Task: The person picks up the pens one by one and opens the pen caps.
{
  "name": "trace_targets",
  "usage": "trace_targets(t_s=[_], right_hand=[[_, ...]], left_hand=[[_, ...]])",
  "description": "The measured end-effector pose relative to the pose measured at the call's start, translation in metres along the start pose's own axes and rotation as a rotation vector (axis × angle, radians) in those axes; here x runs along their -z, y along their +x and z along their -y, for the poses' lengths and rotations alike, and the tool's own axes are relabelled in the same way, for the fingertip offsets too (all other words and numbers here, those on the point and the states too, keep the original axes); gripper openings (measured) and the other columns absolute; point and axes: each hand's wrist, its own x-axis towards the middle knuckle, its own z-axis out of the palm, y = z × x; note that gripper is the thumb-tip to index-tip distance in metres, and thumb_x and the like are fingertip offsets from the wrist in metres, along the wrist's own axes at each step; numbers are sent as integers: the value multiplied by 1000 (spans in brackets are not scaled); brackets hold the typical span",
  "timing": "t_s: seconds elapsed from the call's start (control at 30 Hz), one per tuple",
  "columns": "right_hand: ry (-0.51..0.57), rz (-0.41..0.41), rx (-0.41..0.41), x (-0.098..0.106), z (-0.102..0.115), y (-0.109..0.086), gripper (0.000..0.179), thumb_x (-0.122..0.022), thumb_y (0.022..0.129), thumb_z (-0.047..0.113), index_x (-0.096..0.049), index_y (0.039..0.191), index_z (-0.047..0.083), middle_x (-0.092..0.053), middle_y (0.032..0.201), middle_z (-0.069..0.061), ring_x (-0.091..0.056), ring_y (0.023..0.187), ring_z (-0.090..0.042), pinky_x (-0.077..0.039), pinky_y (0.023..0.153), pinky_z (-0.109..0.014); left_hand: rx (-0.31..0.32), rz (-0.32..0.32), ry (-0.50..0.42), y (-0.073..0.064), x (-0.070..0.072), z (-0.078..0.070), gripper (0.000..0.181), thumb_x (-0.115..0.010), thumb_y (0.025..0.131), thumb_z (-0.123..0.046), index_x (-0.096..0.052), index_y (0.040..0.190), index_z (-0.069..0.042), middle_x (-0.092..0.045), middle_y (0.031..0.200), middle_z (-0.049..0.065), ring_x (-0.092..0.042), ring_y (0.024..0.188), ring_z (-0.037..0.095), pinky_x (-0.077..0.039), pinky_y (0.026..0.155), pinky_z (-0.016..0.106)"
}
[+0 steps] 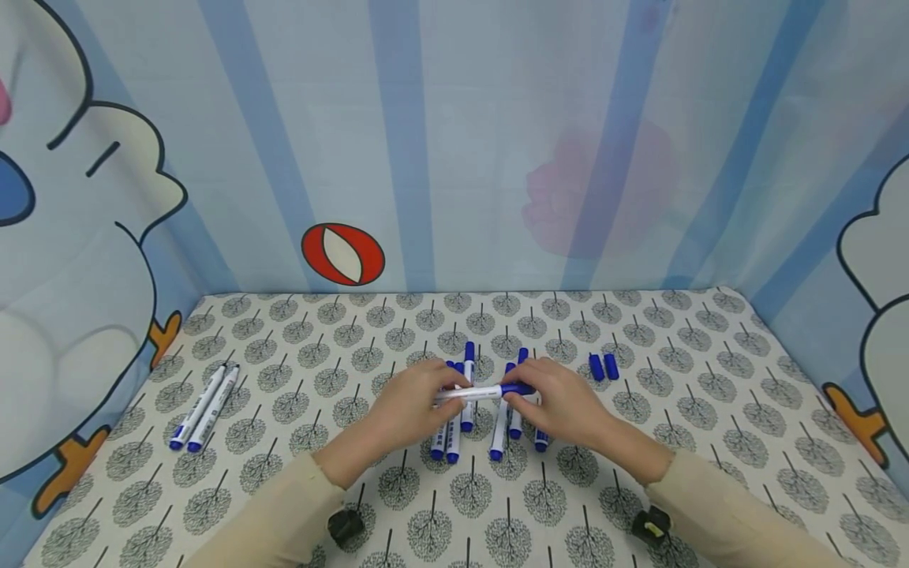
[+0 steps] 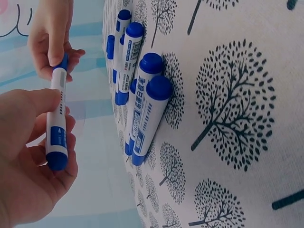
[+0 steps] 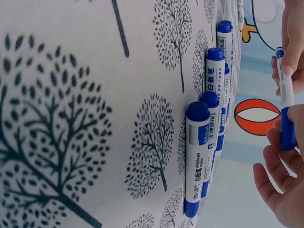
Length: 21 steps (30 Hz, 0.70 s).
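Note:
A white whiteboard marker (image 1: 479,393) with a blue cap (image 3: 288,130) is held level above the table between both hands. My left hand (image 1: 412,394) grips its white barrel, thumb on one side and fingers on the other. On the cap end, my right hand (image 1: 561,401) pinches the blue cap. The cap covers that end of the barrel. Below the hands, several more blue-capped markers (image 1: 467,394) lie on the patterned cloth, among them a marker (image 3: 195,161) close to the right wrist camera. The hands partly hide some of them in the head view.
Two markers without caps (image 1: 206,409) lie side by side at the left of the cloth (image 1: 305,473). Two loose blue caps (image 1: 604,367) lie right of the hands. A printed curtain (image 1: 469,158) stands behind the table's far edge.

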Motion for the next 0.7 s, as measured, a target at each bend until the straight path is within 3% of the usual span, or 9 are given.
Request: trace_targets(t_s=[0.13,0.43,0.57,0.7], right_hand=[[-36,11,14,0,0,0,17,-68,82,23,-66,97,17,-63,87,7,-58,79,-10,-49,68,-24],[-50,64,86,-1,1,-3,16,-63,86,26,-65,99,17,-62,84,8,-49,72,-5,-42,59,-17],[-33,65,91,0,2,-5,14,-62,87,24,-66,99,17,-61,82,9,-47,71,-5,-39,57,-16],[-22,38,79,3,-11,-13,11,-60,88,20,-66,96,15,-58,76,10,-47,69,-5,-40,58,-19]], left_hand=[[24,18,-16,0,1,1,16,-68,81,-25,-68,96,-18,-53,78,-12,-46,66,4,-42,56,17],[-84,-3,68,-3,3,4,14,-69,81,-26,-68,93,-19,-48,76,-12,-42,66,3,-40,57,16],[-119,-22,105,-6,4,3,14,-70,81,-27,-68,93,-19,-45,75,-12,-40,66,3,-38,55,16],[-140,-99,137,-11,7,13,16,-73,77,-22,-68,91,-18,-50,77,-10,-45,69,4,-41,58,16]])
